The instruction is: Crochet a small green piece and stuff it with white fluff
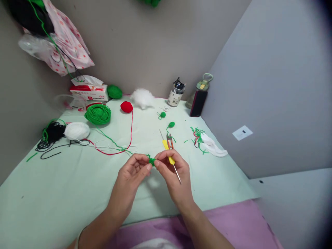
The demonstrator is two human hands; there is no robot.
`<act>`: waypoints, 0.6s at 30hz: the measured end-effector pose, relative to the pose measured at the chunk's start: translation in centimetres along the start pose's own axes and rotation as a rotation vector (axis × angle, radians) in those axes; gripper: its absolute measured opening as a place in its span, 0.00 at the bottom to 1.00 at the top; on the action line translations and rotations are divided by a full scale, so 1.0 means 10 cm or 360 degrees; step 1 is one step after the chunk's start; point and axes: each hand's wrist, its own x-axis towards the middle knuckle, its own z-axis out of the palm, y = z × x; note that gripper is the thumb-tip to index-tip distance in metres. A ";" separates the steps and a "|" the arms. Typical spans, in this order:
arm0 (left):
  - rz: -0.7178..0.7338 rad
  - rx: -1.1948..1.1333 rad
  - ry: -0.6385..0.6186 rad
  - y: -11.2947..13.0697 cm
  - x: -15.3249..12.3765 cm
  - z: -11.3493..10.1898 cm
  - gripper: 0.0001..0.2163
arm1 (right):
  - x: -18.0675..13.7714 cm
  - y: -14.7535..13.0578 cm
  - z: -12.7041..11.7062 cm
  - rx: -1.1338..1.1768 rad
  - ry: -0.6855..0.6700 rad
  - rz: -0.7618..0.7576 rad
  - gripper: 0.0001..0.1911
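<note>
Between both hands is a small green crochet piece (152,161), pinched at its two sides by thumbs and fingertips. My left hand (133,169) grips its left edge, while my right hand (176,173) grips the right edge. A yellow-handled crochet hook (165,144) also rests in my right hand, its metal ends pointing up-left and down-right. From the piece a green strand runs left to the green yarn skein (98,114). Orange-handled thread snips (169,141) lie just beyond my right hand. Two small green crocheted balls, the nearer one (171,125) trailing a tail, sit farther back.
A red yarn ball (126,107), white yarn ball (77,131), black yarn (54,132) and white stuffing (142,98) lie leftward and behind. A tissue box (89,92), pen jar (176,95), phone (198,103) and bottle (190,100) stand near the walls. Yarn scraps (198,134) lie right.
</note>
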 end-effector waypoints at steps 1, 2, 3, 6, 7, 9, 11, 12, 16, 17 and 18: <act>-0.0019 -0.0014 -0.0018 0.01 0.00 -0.01 0.07 | 0.01 0.00 -0.01 0.0010 -0.0002 0.0028 0.05; -0.0045 -0.0028 -0.0045 0.02 0.01 -0.01 0.07 | 0.01 0.00 -0.02 0.0036 -0.0004 0.0067 0.05; -0.0077 -0.0050 -0.0075 0.03 0.01 -0.01 0.07 | 0.03 0.01 -0.03 0.0088 -0.0007 0.0120 0.06; -0.0198 -0.0205 -0.0122 0.07 0.01 0.01 0.07 | 0.08 0.04 -0.04 0.0385 -0.0073 0.0405 0.11; -0.0236 -0.0270 -0.0123 0.08 0.01 0.02 0.08 | 0.10 0.05 -0.04 0.0484 -0.0094 0.0505 0.13; -0.0294 -0.0378 -0.0123 0.08 0.01 0.03 0.09 | 0.11 0.07 -0.03 0.0567 -0.0087 0.0599 0.15; -0.0324 -0.0421 -0.0116 0.08 0.01 0.04 0.09 | 0.11 0.09 -0.01 0.0503 -0.0031 0.0508 0.15; -0.0323 -0.0420 -0.0111 0.07 0.01 0.04 0.09 | 0.09 0.09 0.00 0.0439 -0.0008 0.0430 0.13; -0.0271 -0.0383 -0.0106 0.07 -0.01 0.03 0.08 | 0.02 0.06 0.02 0.0197 -0.0053 0.0183 0.09; -0.0257 -0.0378 -0.0100 0.08 -0.02 0.03 0.09 | 0.01 0.05 0.01 0.0156 -0.0067 0.0131 0.08; -0.0249 -0.0374 -0.0091 0.09 -0.02 0.03 0.08 | 0.01 0.05 0.00 0.0127 -0.0071 0.0084 0.09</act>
